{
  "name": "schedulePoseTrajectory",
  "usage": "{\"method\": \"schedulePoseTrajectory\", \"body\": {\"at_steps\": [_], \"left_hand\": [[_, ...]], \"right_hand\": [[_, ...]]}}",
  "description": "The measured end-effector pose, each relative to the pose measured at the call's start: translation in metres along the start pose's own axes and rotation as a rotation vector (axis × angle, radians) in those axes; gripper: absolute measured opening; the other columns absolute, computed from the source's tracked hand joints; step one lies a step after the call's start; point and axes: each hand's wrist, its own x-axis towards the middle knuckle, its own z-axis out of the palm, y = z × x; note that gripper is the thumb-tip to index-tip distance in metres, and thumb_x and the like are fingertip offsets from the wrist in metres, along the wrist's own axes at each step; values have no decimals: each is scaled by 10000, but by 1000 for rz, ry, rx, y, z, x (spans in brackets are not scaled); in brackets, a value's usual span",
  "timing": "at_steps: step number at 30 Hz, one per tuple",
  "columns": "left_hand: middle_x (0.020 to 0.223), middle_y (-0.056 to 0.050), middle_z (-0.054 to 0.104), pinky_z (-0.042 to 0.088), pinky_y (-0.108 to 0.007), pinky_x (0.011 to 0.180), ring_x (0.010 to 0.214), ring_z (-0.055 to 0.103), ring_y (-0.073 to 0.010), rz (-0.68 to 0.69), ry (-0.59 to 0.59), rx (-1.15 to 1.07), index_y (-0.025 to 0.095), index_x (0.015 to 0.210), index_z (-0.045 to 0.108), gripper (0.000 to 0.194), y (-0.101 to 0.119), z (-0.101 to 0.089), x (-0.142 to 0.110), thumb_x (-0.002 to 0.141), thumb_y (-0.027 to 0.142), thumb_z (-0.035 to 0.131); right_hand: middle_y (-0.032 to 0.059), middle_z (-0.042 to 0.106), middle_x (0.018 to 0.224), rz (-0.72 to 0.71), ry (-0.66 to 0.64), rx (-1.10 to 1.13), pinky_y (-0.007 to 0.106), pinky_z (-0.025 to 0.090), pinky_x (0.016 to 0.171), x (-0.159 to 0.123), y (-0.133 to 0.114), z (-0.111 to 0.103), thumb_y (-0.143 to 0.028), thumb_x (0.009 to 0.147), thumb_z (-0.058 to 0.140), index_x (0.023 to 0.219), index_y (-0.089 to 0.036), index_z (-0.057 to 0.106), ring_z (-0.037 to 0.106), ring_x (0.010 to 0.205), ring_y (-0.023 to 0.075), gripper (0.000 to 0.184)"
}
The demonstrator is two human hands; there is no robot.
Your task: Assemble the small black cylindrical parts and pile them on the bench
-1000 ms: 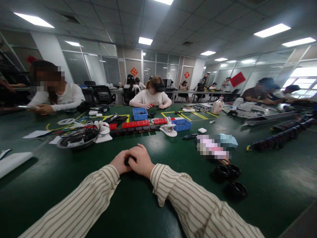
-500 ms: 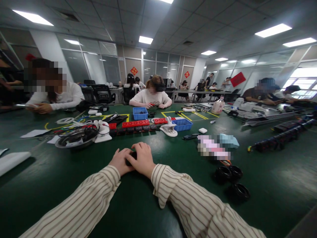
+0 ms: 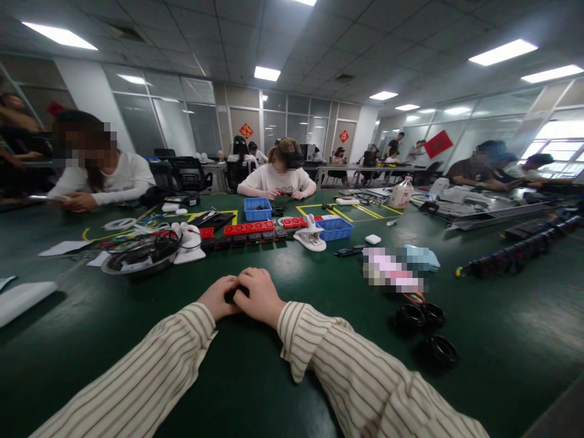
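Here, small black part (image 3: 232, 294) mostly hidden, orientation unclear

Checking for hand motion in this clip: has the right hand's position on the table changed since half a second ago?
Barely. The right hand stays by the left hand over the small dark object, but its fingers have curled in, away from the white clamp.

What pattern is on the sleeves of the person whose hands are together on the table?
Thin dark stripes on a cream sleeve, plain in the head view; both hands, left hand included, close around something small and dark.
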Motion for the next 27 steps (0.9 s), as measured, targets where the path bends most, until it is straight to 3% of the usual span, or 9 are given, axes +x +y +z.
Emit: {"method": "schedulePoseTrajectory", "body": {"at_steps": [4,7,11,15,19,24,27], "left_hand": [[1000,-73,615,455,-378,892,960,578,-266,-6,11,-34,160,956,605,404,0,1,0,572,280,641],[1076,-95,601,437,-395,921,1017,558,-278,-42,26,31,159,1032,569,480,5,2,0,571,265,646],[1107,-119,591,322,-512,1003,1057,538,-301,-149,0,181,146,1084,525,521,17,0,-1,595,286,635],[1040,-93,613,221,-591,1031,1040,552,-299,-192,-16,210,181,1006,544,421,28,-1,-1,617,325,619],[1004,-101,622,246,-558,1035,1024,558,-301,-181,-18,220,177,964,568,394,26,0,0,611,343,616],[1079,-113,610,370,-412,991,1049,545,-282,-118,-21,165,152,1045,570,502,11,2,2,567,292,633],[1083,-74,621,418,-367,943,1037,552,-270,-64,-29,69,176,1012,600,465,4,1,3,560,275,636]], "right_hand": [[0,622,907,-47,9,24,313,292,948,-3,-4,-4,-120,752,558,858,-181,589,535,900,137,127],[18,614,977,-26,82,46,352,235,1007,-5,-7,-6,-188,784,570,962,-179,559,516,968,156,179],[43,574,1007,54,116,13,357,300,936,-5,-7,-6,-321,799,595,1004,-176,536,485,981,183,258],[52,541,959,172,74,-51,357,344,847,-4,-5,-3,-430,799,585,964,-178,545,478,938,203,303],[36,530,890,200,44,-66,334,349,806,-2,-3,1,-421,821,558,868,-186,563,484,890,190,240],[27,556,895,116,12,1,316,339,813,0,-2,1,-265,803,560,844,-184,576,492,894,175,93],[15,592,871,51,-13,26,309,339,827,0,-2,0,-177,765,556,803,-180,582,510,881,163,46]]}}
